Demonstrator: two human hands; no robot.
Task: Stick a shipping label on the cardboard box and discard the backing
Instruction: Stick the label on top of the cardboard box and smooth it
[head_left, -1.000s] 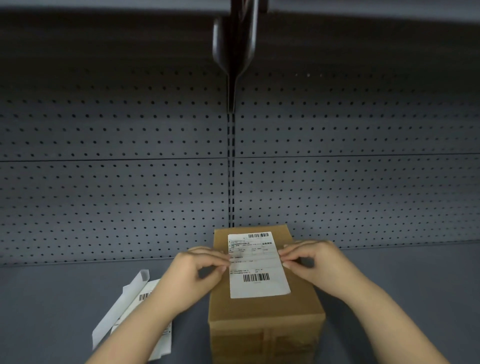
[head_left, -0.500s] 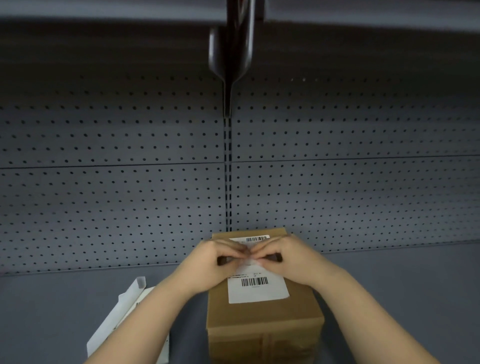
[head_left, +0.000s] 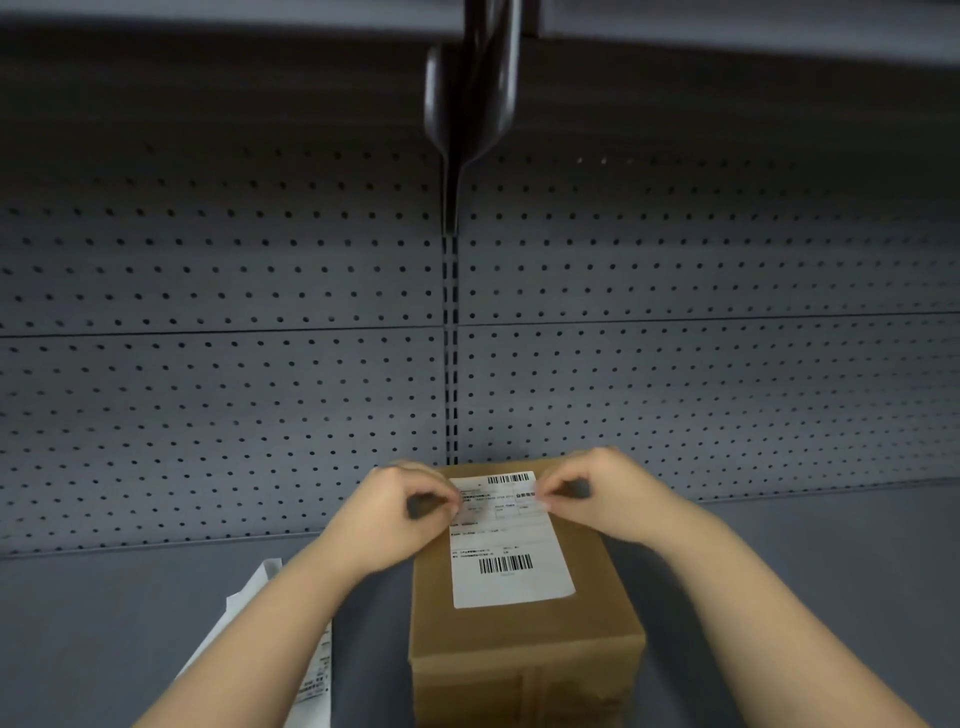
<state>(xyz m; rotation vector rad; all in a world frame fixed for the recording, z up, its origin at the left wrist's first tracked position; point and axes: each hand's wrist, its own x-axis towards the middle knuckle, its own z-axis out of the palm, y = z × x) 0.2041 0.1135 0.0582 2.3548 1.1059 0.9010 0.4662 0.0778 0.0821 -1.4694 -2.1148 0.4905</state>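
- On the grey shelf (head_left: 779, 597), against the pegboard (head_left: 208, 415), your box (head_left: 519, 649) stands at the middle with its top face up.
- Your label (head_left: 506, 540) lies flat on that top, 1 barcode at its far edge and 1 near its close edge.
- Your left hand (head_left: 400, 514) sits at the label's left edge near the far end, fingers curled together, tips pressing the paper.
- Your right hand (head_left: 597, 493) mirrors it at the right edge, fingers bunched, tips on the label.
- Neither hand grips anything; both press down.
- Left of the box, partly under your left forearm, lie white sheets (head_left: 311, 670), apart from the box.
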